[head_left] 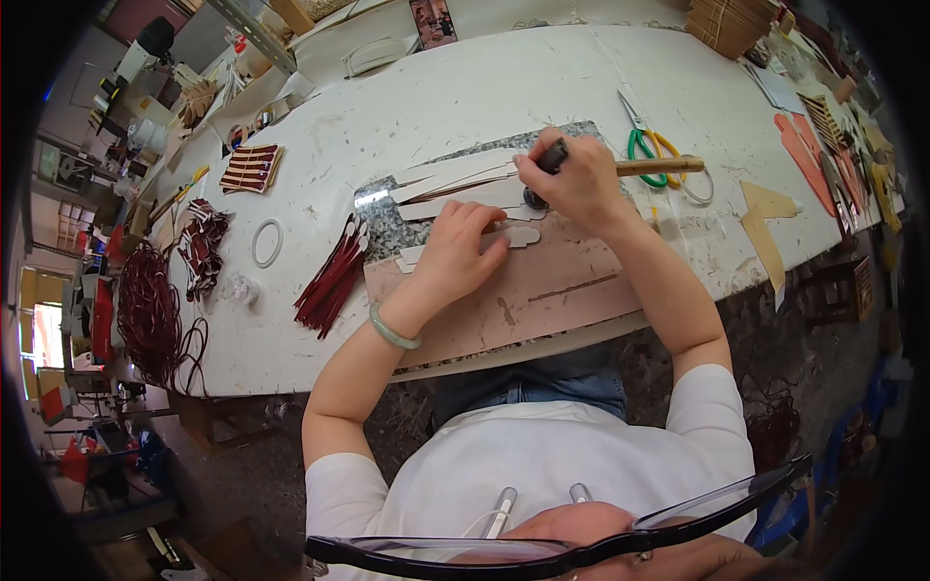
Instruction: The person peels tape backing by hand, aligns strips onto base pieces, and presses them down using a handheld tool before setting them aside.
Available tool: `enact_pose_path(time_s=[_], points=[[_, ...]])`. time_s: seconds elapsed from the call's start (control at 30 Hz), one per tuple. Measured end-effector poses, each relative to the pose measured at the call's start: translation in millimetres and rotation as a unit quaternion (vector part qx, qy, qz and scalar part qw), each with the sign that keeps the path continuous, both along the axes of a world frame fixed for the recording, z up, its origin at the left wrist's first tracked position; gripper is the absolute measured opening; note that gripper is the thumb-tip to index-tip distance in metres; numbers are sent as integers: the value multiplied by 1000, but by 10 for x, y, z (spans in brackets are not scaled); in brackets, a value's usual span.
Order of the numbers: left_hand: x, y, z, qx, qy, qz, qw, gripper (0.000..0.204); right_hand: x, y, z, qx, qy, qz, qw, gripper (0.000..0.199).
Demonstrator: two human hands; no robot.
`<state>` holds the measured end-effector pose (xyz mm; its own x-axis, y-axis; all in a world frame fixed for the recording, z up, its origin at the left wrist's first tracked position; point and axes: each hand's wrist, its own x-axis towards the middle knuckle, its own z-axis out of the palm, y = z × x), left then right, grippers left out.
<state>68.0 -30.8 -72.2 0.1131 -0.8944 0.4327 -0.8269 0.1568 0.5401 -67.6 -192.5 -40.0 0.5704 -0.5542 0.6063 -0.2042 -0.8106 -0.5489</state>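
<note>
My right hand is closed round a hammer, close to its dark head. The hammer's wooden handle sticks out to the right. Its lower face is at the pale strips. My left hand has its fingers apart and slightly bent, resting on the pale flat strips. These lie on a speckled stone slab. A pale piece with a shaped end shows beside the left thumb. Nearer my body is a pinkish-brown board.
Scissors with green and orange handles lie beyond the hammer handle. Dark red strips, a white ring and coiled red cord are on the left. Tan offcuts and pink pieces lie right. A phone stands at the back.
</note>
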Motion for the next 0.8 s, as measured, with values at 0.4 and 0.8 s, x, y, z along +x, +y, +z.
enact_pose_path(time_s=[0.4,0.8], points=[[-115,78,68,-6,-44,1,999,17,-471,248,131,62,-5,32,998,18],[-434,512,258,203,67,-17,977,26,-702,491,295,137,49,160,976,13]])
